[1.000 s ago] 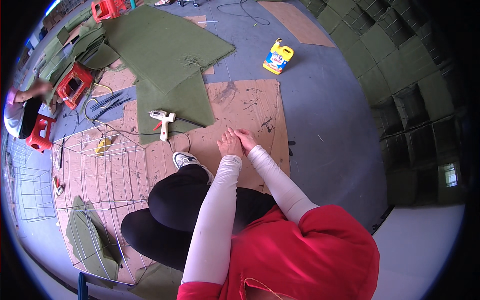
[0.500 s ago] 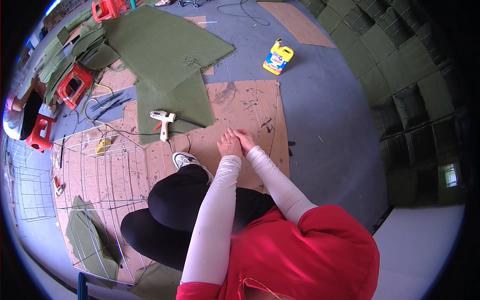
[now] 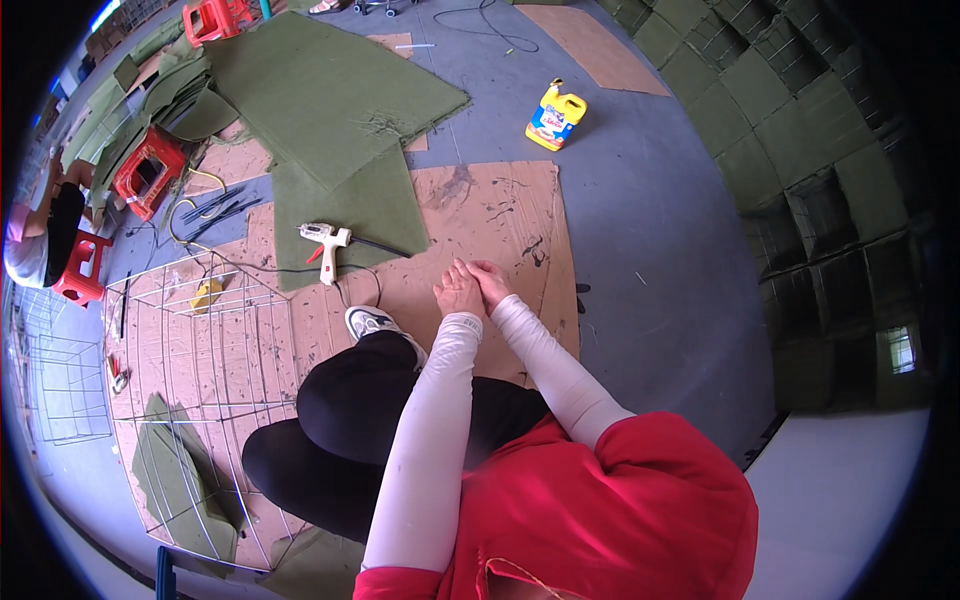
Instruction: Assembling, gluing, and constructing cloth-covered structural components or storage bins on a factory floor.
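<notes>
My left hand and my right hand are clasped together above a cardboard sheet, fingers folded against each other. No object shows in them; the palms are hidden. To their left, a white glue gun with a red trigger lies on green fabric, a black glue stick poking from its back end. Further left and nearer me stands a metal wire frame, around a smaller piece of green fabric.
A yellow jug stands beyond the cardboard. Stacked green fabric-covered boxes line the right side. Red stools, black sticks, pliers and a cable lie at left. Another person sits at the far left edge.
My hands stay clasped in nearly the same place. At the far left, the other person's arms have shifted slightly.
</notes>
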Demonstrator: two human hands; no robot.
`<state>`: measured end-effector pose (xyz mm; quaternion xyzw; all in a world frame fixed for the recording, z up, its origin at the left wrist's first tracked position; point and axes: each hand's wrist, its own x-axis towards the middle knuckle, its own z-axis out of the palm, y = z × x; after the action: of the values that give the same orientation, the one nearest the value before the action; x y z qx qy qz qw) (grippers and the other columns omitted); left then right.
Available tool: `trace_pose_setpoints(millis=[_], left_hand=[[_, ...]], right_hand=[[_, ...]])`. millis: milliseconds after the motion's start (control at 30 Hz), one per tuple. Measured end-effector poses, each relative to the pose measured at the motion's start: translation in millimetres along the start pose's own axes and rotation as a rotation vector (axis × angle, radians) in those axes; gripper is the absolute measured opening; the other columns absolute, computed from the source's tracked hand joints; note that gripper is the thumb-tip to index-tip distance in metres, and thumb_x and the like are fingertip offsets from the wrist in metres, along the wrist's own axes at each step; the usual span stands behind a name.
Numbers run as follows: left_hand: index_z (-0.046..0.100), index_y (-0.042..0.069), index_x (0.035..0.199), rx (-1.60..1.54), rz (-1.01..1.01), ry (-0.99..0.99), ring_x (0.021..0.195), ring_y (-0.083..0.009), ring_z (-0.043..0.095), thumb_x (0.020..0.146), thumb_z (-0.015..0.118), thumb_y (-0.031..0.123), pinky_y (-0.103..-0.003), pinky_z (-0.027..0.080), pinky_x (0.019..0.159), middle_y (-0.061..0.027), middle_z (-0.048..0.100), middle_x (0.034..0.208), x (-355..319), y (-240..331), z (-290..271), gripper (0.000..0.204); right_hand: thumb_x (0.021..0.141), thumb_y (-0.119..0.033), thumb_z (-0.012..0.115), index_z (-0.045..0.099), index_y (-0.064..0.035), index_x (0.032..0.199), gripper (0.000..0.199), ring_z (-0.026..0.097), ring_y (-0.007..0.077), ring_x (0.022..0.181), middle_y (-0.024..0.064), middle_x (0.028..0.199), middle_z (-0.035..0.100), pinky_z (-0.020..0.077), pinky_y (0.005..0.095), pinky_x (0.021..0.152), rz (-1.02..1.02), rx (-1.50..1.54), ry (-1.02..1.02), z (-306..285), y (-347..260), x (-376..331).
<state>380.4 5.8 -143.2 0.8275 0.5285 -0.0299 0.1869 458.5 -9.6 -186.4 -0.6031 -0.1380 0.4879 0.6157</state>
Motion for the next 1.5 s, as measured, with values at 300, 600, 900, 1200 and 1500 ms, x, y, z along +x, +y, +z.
trace_pose_setpoints(millis=[300, 600, 900, 1200, 1500], left_hand=[[0.025, 0.003, 0.132, 0.003, -0.006, -0.006, 0.116, -0.0184, 0.041, 0.08, 0.052, 0.02, -0.04, 0.037, 0.09, -0.0068, 0.041, 0.127, 1.1, -1.1, -1.8, 0.061], [0.024, 0.002, 0.131, 0.01, -0.008, 0.044, 0.115, -0.0191, 0.042, 0.077, 0.054, 0.02, -0.04, 0.038, 0.09, -0.0077, 0.042, 0.125, 3.9, -2.7, 7.0, 0.065], [0.027, 0.0, 0.129, 0.007, -0.034, 0.094, 0.112, -0.0191, 0.044, 0.076, 0.055, 0.019, -0.038, 0.039, 0.088, -0.008, 0.044, 0.121, 4.2, -0.5, 11.8, 0.063], [0.029, 0.003, 0.13, -0.023, -0.027, 0.078, 0.114, -0.0181, 0.043, 0.085, 0.043, 0.02, -0.04, 0.038, 0.088, -0.0078, 0.044, 0.124, 4.9, 0.2, 5.4, 0.05], [0.028, 0.003, 0.13, -0.008, -0.014, 0.067, 0.114, -0.0186, 0.043, 0.084, 0.045, 0.02, -0.04, 0.039, 0.088, -0.0074, 0.044, 0.123, 5.6, -0.1, 6.5, 0.052]], right_hand=[[0.082, -0.013, 0.057, 0.056, -0.0022, 0.089, 0.013, 0.057, 0.0155, 0.079, 0.0073, 0.087, 0.06, 0.047, 0.0265, 0.072, 0.007, 0.028, -0.025, -3.1, 7.3, 7.3], [0.079, -0.014, 0.06, 0.058, 0.0022, 0.09, 0.02, 0.057, 0.0157, 0.077, 0.0086, 0.085, 0.061, 0.0467, 0.0257, 0.069, -0.012, 0.101, -0.001, 1.9, 9.2, 5.1], [0.08, -0.013, 0.058, 0.06, 0.003, 0.09, 0.019, 0.057, 0.0148, 0.075, 0.0081, 0.085, 0.062, 0.0465, 0.0247, 0.069, -0.035, 0.086, -0.029, -2.6, 9.8, 1.6], [0.079, -0.013, 0.06, 0.06, 0.0025, 0.08, 0.015, 0.055, 0.012, 0.066, 0.0061, 0.075, 0.061, 0.0456, 0.0234, 0.062, -0.167, -0.026, 0.067, 1.0, 7.2, 0.2], [0.078, -0.014, 0.062, 0.058, 0.0014, 0.076, 0.016, 0.053, 0.0112, 0.065, 0.0044, 0.071, 0.059, 0.0447, 0.0234, 0.06, -0.21, -0.065, 0.136, 2.9, 5.6, -2.6]])
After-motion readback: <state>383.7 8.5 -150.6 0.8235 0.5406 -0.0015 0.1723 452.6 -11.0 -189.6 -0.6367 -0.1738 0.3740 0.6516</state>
